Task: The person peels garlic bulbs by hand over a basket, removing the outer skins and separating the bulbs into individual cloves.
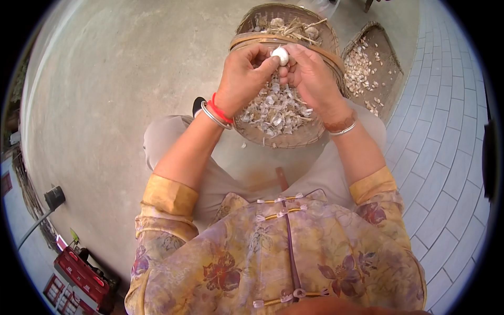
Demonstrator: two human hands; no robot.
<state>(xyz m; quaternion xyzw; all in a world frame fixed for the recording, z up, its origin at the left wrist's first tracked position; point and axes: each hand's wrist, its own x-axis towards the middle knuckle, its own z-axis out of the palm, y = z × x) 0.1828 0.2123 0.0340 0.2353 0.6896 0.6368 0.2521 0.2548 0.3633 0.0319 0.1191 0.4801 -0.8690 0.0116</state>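
A white garlic bulb (281,55) is held up between my two hands, above a round woven basket (302,140). My left hand (245,76) pinches its left side with thumb and fingers. From the other side, the fingers of my right hand (313,79) close on the bulb, partly hidden behind it. Papery garlic skins (278,109) lie heaped in the near part of the basket, under my hands. Beyond them, whole garlic bulbs (312,33) with dry stalks (296,30) fill the far part, behind a bamboo handle band (252,38).
To the right, a woven scoop-shaped tray (391,58) holds many loose garlic cloves (358,71). My knees flank the basket on the concrete floor (131,68). Grey tiles (441,131) cover the ground farther right. A red object (81,275) stands at the lower left.
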